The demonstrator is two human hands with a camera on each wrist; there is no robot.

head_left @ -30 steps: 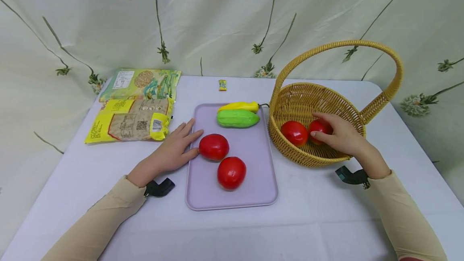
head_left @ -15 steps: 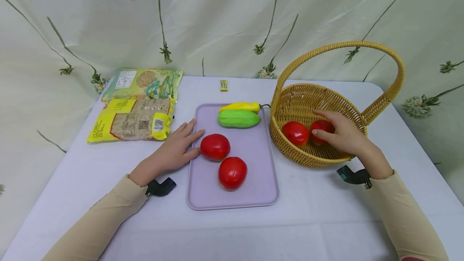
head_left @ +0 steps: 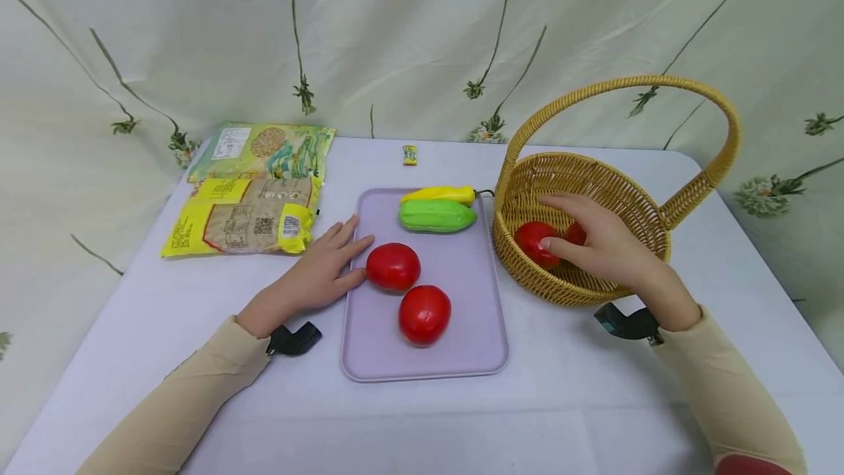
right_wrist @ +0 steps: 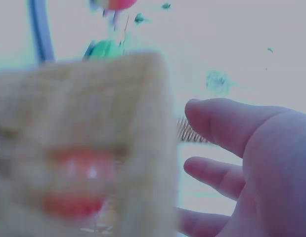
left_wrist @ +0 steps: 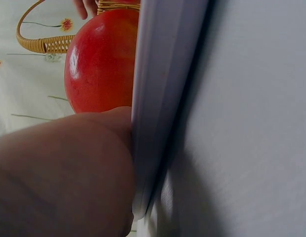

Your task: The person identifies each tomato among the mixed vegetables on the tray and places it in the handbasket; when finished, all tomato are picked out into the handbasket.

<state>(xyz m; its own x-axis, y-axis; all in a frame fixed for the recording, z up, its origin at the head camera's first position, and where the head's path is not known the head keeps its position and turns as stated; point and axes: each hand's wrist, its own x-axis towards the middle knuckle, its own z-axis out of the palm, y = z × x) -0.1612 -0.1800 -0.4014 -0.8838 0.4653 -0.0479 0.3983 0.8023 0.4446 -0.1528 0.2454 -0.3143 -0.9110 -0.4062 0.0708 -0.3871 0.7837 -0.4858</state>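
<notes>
My left hand [head_left: 318, 275] rests with spread fingers on the left rim of a lilac tray [head_left: 471, 314]; its thumb lies close to a glossy red fruit [head_left: 393, 267]. A second red fruit [head_left: 425, 315] sits nearer the front of the tray. Behind them lie a green ridged vegetable [head_left: 437, 216] and a yellow pepper [head_left: 455, 195]. Over the wicker basket [head_left: 554, 293] hovers my right hand [head_left: 600, 244], fingers and thumb apart, holding nothing. Below it are two red fruits, one at the left [head_left: 530, 239] and one [head_left: 576, 233] mostly hidden by the hand.
The basket's tall handle [head_left: 633, 82] arches above the right hand. Two food packets, one yellow [head_left: 244, 215] and one green [head_left: 267, 152], lie at the back left. A tiny yellow wrapper [head_left: 409, 155] lies behind the tray. A floral cloth [head_left: 422, 57] hangs at the back.
My right hand has come away from the right-hand fruit in the basket and shifted left and up, over the left one. The left hand stays in place on the tray.
</notes>
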